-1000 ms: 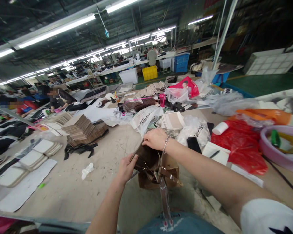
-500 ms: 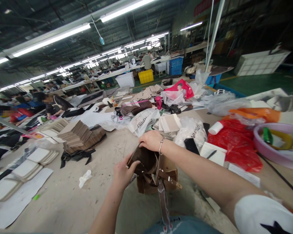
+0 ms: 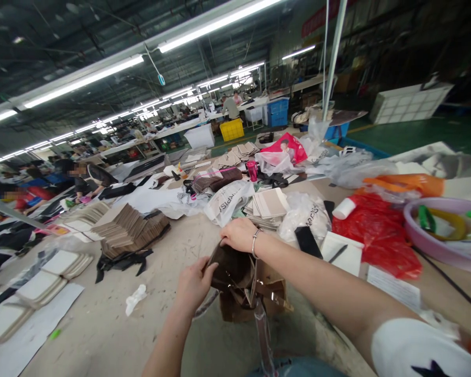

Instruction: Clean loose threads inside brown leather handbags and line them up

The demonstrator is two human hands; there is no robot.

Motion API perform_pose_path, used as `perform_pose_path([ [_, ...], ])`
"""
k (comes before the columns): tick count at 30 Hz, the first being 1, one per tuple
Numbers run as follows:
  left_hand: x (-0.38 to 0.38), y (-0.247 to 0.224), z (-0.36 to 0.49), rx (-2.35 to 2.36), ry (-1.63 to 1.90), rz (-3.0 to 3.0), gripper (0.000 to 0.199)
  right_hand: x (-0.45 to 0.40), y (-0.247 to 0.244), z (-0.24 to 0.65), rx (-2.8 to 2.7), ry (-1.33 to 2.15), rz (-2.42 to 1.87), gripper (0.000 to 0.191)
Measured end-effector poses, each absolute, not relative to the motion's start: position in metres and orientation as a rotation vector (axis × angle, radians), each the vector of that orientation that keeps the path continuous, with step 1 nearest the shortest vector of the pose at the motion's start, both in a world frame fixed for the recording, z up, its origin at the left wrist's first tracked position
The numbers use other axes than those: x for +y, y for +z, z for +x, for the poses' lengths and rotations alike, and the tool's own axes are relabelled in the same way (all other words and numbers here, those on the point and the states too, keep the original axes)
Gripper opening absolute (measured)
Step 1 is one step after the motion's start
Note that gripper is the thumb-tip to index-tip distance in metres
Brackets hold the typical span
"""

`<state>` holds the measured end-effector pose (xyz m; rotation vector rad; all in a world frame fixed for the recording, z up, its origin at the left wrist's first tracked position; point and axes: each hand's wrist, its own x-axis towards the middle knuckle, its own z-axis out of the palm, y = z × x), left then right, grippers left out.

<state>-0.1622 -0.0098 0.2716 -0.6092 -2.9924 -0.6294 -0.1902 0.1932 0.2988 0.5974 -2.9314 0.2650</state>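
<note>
The handbag is coloured dark brown inside. The surface is toned beige-grey and flecked with dark marks. Plain bright red is shown by the crumpled plastic bag, lilac by the basin, hot pink by the tumbler, and yellow by the crate. The white sleeve is patterned with a dark, pointed print, and the white carrier bag is lettered in black.

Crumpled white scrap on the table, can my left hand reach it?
Probably yes: nothing seems to stand between your left hand and the white scrap, though that hand is holding the brown handbag.
</note>
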Motion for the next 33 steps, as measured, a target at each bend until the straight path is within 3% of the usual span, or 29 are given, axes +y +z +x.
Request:
perform_pose_path([
  [3,-0.008,0.283,-0.166,-3.04,-0.673,-0.702,0.043,0.195,0.3,-0.19,-2.952,0.248,0.572,0.025],
  [6,-0.006,0.282,-0.168,-3.03,-0.635,-0.684,0.032,0.195,0.3,-0.189,-2.956,0.26,0.574,0.025],
  [13,-0.009,0.266,-0.169,-2.948,-0.681,-0.518,0.029,0.187,0.3,-0.188,-2.977,0.308,0.554,0.026],
  [20,-0.008,0.297,-0.177,-3.115,-0.893,-0.775,0.042,0.188,0.301,-0.19,-2.971,0.281,0.567,0.025],
  [28,0.028,0.294,-0.203,-3.099,-0.239,-0.815,0.025,0.193,0.302,-0.193,-3.002,0.239,0.545,0.031],
  [33,0.035,0.287,-0.198,-3.072,-0.233,-0.872,0.027,0.212,0.306,-0.191,-2.964,0.301,0.734,0.039],
])
